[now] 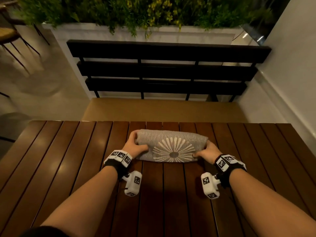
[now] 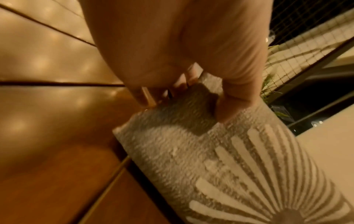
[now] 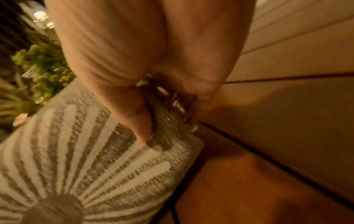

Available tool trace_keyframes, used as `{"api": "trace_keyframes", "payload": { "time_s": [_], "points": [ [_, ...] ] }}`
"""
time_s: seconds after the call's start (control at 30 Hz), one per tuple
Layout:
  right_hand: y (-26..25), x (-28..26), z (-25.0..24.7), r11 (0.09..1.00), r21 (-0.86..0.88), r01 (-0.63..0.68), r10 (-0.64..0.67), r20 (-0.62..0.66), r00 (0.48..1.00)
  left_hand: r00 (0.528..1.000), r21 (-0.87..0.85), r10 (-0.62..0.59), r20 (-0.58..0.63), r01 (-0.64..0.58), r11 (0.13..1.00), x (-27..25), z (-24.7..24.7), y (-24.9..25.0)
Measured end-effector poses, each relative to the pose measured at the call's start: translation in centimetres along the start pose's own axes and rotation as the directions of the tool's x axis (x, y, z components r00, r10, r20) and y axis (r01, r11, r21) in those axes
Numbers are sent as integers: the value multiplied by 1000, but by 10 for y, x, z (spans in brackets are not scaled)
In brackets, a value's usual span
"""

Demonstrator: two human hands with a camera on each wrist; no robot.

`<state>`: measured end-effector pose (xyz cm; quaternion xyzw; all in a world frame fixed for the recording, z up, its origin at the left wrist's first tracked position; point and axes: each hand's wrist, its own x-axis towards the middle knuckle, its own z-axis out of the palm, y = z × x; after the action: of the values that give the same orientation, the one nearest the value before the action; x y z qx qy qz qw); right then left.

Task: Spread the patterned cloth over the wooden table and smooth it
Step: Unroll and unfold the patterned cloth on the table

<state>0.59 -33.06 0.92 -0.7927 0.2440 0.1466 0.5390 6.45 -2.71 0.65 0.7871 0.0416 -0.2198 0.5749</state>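
Observation:
A grey patterned cloth [image 1: 171,145] with a pale sunburst design lies folded into a thick bundle near the far middle of the slatted wooden table [image 1: 68,168]. My left hand [image 1: 135,145] grips its left end, thumb on top and fingers curled round the edge. My right hand [image 1: 204,151] grips the right end the same way. In the left wrist view the thumb presses into the cloth [image 2: 220,166] while my left hand [image 2: 184,103] wraps its edge. The right wrist view shows my right hand [image 3: 166,121] pinching the cloth [image 3: 86,151] at its corner.
A dark slatted bench [image 1: 167,71] with a tan seat cushion [image 1: 162,110] stands just beyond the table's far edge. Behind it runs a white planter [image 1: 119,32] full of green plants. A wall [image 1: 290,57] closes the right side. A chair [image 1: 10,33] stands far left.

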Motion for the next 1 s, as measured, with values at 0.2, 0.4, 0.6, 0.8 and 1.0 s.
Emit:
{"api": "trace_keyframes", "payload": {
  "time_s": [0.2,0.4,0.6,0.8,1.0],
  "points": [
    [26,-50,3,921,-247,302,-282,114,953,978,64,137,156,-148,987,-45,-10,-32],
    [62,-80,7,487,-701,522,-275,444,853,901,588,270,339,-427,687,-86,-8,-79],
    [80,-92,22,248,-837,488,-90,482,872,900,821,126,417,-433,372,-115,17,-90],
    [70,-97,31,195,-870,452,-96,442,892,937,919,138,322,-344,193,-118,51,-55],
    [82,-108,30,346,-830,437,-123,421,899,968,897,50,246,-247,367,-135,73,-71]
  ]
}}
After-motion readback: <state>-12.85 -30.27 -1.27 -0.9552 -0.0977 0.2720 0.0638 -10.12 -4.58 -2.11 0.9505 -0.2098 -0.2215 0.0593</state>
